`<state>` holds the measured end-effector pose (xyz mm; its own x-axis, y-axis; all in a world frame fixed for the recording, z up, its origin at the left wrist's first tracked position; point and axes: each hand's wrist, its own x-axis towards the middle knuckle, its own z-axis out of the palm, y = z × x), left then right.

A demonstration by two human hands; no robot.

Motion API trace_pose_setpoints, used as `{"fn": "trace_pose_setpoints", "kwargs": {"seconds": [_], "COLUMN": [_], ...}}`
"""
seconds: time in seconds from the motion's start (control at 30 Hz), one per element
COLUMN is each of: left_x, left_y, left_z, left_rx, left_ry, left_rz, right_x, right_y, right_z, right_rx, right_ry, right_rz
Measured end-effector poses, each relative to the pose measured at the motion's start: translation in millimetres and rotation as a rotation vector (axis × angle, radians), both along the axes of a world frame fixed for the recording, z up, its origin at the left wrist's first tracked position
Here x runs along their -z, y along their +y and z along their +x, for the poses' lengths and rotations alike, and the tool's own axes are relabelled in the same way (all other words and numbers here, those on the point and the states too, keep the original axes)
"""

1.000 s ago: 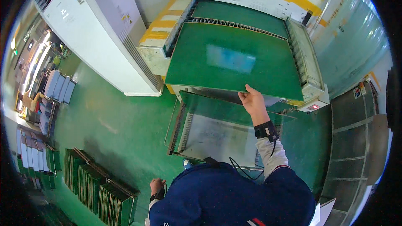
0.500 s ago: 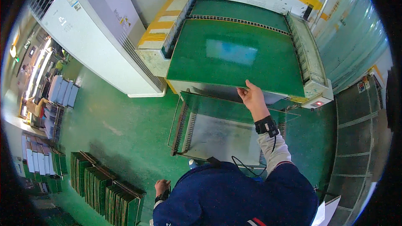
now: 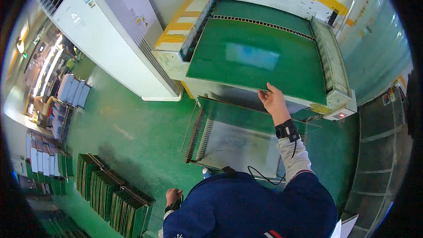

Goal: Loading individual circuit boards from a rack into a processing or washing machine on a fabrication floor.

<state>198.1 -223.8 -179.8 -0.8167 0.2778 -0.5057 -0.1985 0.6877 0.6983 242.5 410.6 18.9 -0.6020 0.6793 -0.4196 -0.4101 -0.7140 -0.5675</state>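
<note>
A large glossy green panel (image 3: 229, 72) lies flat across the machine bed, its near edge toward me. My right hand (image 3: 275, 102) is at that edge, thumb over the top and bent fingers against the rim, closed on the panel as far as I can see. A black strap device (image 3: 286, 131) circles my right wrist. Below the edge stands a metal rack (image 3: 194, 136) with toothed sides and a pale base (image 3: 240, 143). Low beside my body hangs my left hand (image 3: 173, 195), fingers loosely curled, nothing visible in them.
A tall white cabinet unit (image 3: 110, 39) rises left of the machine. Racks of upright green panels (image 3: 105, 194) stand on the floor at lower left. Grey mesh shelving (image 3: 381, 150) lines the right. Across the room a person (image 3: 42, 105) is near stacked boards (image 3: 72, 90).
The whole view has shifted slightly, moving the scene right and a little up. My right hand remains at the panel's near edge, and my left hand still hangs low.
</note>
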Motion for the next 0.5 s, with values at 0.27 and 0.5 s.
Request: {"fn": "trace_pose_setpoints", "kwargs": {"seconds": [0.27, 0.5], "left_x": [61.1, 29.3], "left_y": [-25.9, -4.8], "left_z": [10.3, 5.4], "left_rx": [-0.3, -0.861], "left_ry": [-0.063, -0.486], "left_rz": [0.348, 0.4], "right_x": [-3.5, -6.8], "right_y": [3.1, 7.1], "right_z": [-6.6, -10.7], "right_rx": [-0.059, -0.077], "right_ry": [-0.007, -0.073], "right_rz": [0.019, 0.029]}}
